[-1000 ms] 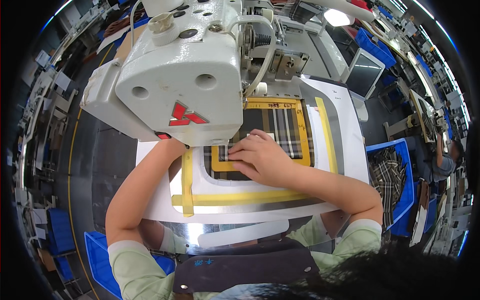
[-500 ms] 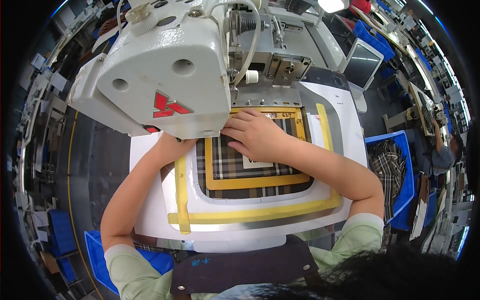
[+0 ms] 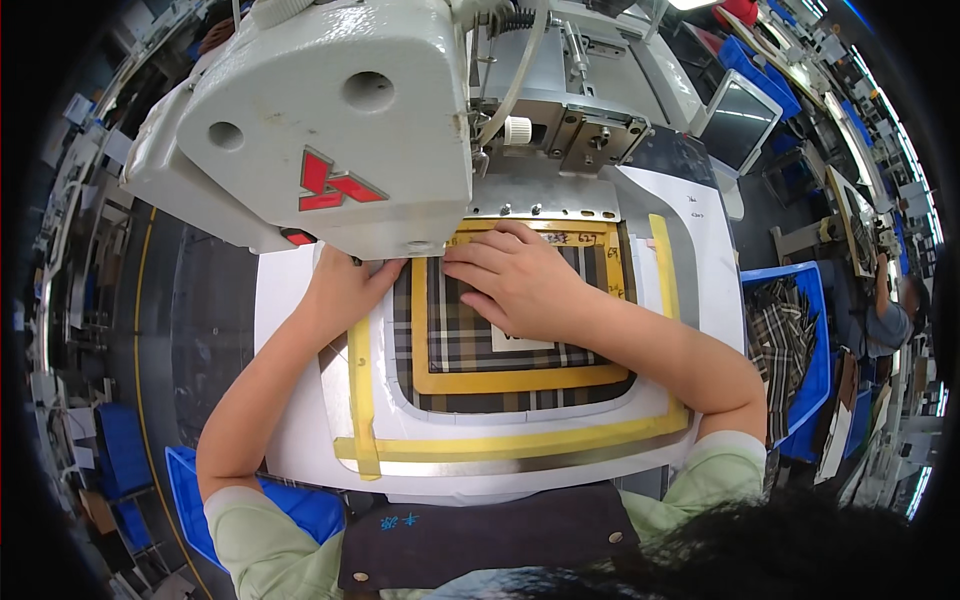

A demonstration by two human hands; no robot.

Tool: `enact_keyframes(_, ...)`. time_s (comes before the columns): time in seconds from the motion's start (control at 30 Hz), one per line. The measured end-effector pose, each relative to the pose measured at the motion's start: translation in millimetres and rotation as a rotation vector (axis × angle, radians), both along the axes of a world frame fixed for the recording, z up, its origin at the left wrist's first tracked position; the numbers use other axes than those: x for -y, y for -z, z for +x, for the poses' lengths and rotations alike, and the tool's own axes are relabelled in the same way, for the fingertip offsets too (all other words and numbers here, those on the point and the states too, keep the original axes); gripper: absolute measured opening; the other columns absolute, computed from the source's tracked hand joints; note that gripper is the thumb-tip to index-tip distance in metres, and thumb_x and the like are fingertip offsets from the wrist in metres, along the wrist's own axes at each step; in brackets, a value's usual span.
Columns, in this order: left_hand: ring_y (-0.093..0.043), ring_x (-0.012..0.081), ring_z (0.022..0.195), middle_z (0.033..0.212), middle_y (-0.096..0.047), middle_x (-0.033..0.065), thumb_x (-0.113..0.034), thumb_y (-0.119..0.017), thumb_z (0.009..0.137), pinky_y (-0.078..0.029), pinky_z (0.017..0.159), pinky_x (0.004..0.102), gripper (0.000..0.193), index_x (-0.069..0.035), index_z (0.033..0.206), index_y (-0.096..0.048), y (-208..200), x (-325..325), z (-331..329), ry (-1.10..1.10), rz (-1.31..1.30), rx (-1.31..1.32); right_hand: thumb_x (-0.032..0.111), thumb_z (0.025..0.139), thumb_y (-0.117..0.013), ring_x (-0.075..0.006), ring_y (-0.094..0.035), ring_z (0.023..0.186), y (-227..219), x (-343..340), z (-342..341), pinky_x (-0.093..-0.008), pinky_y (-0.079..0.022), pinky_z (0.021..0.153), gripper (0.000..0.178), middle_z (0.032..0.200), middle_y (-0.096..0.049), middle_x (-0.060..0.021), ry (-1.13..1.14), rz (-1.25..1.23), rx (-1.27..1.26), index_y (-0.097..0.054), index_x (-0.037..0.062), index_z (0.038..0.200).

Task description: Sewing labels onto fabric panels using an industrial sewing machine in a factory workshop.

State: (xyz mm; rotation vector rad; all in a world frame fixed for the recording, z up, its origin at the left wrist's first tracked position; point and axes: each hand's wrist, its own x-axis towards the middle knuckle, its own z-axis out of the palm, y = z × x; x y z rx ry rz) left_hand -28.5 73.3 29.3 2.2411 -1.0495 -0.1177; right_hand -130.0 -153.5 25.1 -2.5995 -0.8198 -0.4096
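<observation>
Where plaid cloth [image 3: 465, 330] lies framed at the centre, blue bins stand to either side

Palm down, the right grip [image 3: 512, 282] is open, fingers stretched and thumb held apart, laid over the cloth and the upper bar of a yellow frame [image 3: 520, 381] rather than closed round anything. The left grip [image 3: 338, 290], left of centre, has its fingertips hidden behind the white machine head [image 3: 350, 130], so I cannot tell whether it has hold of anything; its thumb points toward the frame's upper left corner.

The frame sits on the cloth, which shows inside and outside it. Within the frame is a white label [image 3: 520, 341], partly under the right grip. Around the cloth runs a white sheet [image 3: 300, 420] with yellow tape [image 3: 540, 440].

At right of the frame, a blue bin [image 3: 816, 345] holds heaped plaid pieces [image 3: 778, 335]. At lower left, a second blue bin [image 3: 190, 495] is partly covered by the arm and sleeve. At upper right, a third blue bin [image 3: 757, 78] is too small to read inside.
</observation>
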Motion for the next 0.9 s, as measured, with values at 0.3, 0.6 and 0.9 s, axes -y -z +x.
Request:
enact_keyframes(0.3, -0.049, 0.035, 0.118, 0.125, -0.053, 0.0173, -0.018, -0.066, 0.082, -0.039, 0.1, 0.0431, 0.035, -0.002, 0.112, -0.055, -20, -5, -76, 0.248, 0.084, 0.181, 0.027, 0.083, -0.064, -0.0228, -0.054, 0.109, -4, 9, -19, -0.0413, -0.037, 0.1, 0.038, 0.121, -0.058, -0.0052, 0.084, -0.052, 0.019, -0.06, 0.0078, 0.116)
enact_keyframes(0.6, -0.04, 0.035, 0.13, 0.142, -0.039, 0.0168, -0.022, -0.07, 0.079, -0.033, 0.109, 0.0444, 0.061, -0.001, 0.13, -0.046, -16, 17, -68, 0.243, 0.221, 0.231, 0.034, 0.081, -0.067, -0.0266, -0.054, 0.111, -10, 42, -82, -0.0447, -0.036, 0.099, 0.05, 0.126, -0.055, -0.0109, 0.426, -0.163, -0.021, -0.057, 0.002, 0.118)
enact_keyframes(0.9, -0.042, 0.036, 0.126, 0.141, -0.04, 0.0164, -0.022, -0.07, 0.078, -0.034, 0.107, 0.0452, 0.057, -0.001, 0.127, -0.048, -21, 19, -65, 0.257, 0.235, 0.248, 0.038, 0.083, -0.065, -0.0262, -0.048, 0.122, -8, 43, -90, -0.0471, -0.032, 0.103, 0.051, 0.13, -0.053, -0.0121, 0.511, -0.234, -0.001, -0.058, 0.003, 0.119)
